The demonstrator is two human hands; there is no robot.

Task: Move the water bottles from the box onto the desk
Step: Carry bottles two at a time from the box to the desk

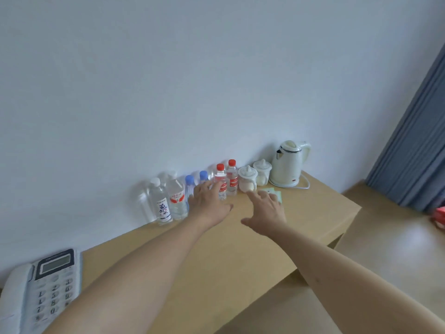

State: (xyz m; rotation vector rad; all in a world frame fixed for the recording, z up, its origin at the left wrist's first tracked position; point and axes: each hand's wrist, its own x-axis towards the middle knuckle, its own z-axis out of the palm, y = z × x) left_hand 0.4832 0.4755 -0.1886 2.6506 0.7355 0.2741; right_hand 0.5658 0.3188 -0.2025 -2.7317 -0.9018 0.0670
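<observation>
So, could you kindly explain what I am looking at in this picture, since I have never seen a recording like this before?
There is no machine here: a person wears a wide-angle camera on the head, so the one picture looks forward and down along both bare arms. The left hand and the right hand reach out over a wooden desk, fingers spread, and neither holds anything. Along the wall stands a row of water bottles: two white-capped bottles, two blue-capped bottles partly behind the left hand, and two red-capped bottles. To their right stand two white lidded cups and a white kettle. A desk phone sits at the near left. No box shows in this view.
</observation>
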